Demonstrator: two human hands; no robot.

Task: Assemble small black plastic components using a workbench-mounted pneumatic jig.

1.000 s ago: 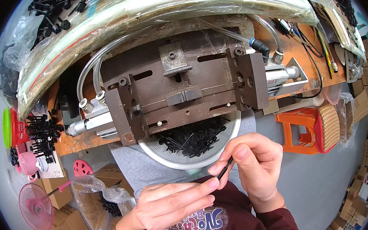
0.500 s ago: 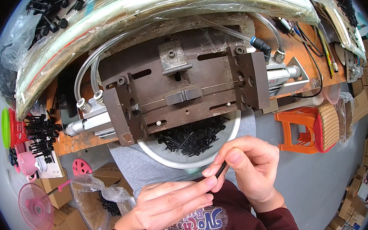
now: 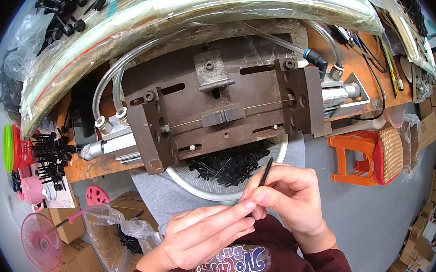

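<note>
A slim black rod (image 3: 267, 170) points up and slightly right from between my fingertips, in front of my chest. My right hand (image 3: 295, 202) pinches it between thumb and fingers. My left hand (image 3: 201, 238) is closed, its fingertips pressed together at the rod's lower end, which they hide. The two hands touch there. Just beyond them, a white basket (image 3: 185, 186) holds a heap of black rod-like parts (image 3: 228, 165). Over the basket's far side stands a brown metal fixture (image 3: 197, 134) with a small split block (image 3: 223, 117) at its middle.
Air cylinders (image 3: 116, 145) with clear hoses (image 3: 109, 82) flank the fixture on the wooden bench (image 3: 82, 171). A plastic-wrapped roll (image 3: 187, 11) curves behind. To the right is an orange stool (image 3: 354, 153); at lower left, a pink fan (image 3: 43, 240) and a bag-lined box (image 3: 115, 246).
The black rod has tipped more upright, and more of it now shows above my fingertips. My right hand has shifted slightly down and left. My left hand is nearly still.
</note>
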